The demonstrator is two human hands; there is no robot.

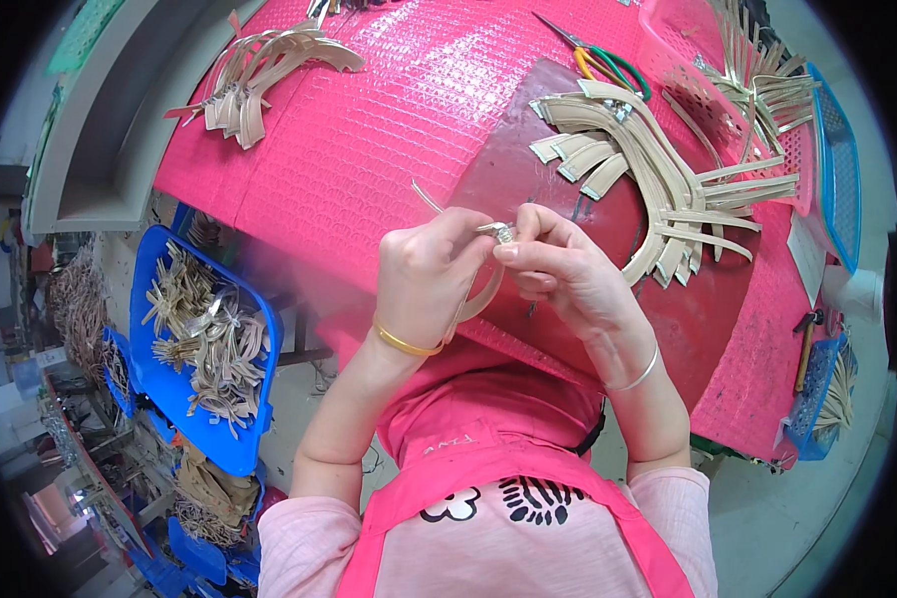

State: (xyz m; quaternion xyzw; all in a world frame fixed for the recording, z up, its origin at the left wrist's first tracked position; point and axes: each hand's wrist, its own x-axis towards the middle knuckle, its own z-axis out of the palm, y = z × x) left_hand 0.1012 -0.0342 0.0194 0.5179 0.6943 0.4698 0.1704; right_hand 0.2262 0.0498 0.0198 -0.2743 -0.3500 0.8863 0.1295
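Both hands meet just above the near edge of the pink-covered bench: the left hand is curled around a thin beige strap that loops down between the wrists, and the right hand pinches a small silvery buckle at the strap's end with thumb and forefinger pressed together. By the look of it the buckle is being fitted onto the strap, which calls for a steady, fine pinch. Finished straps fan out toward the far right corner, beside scissors.
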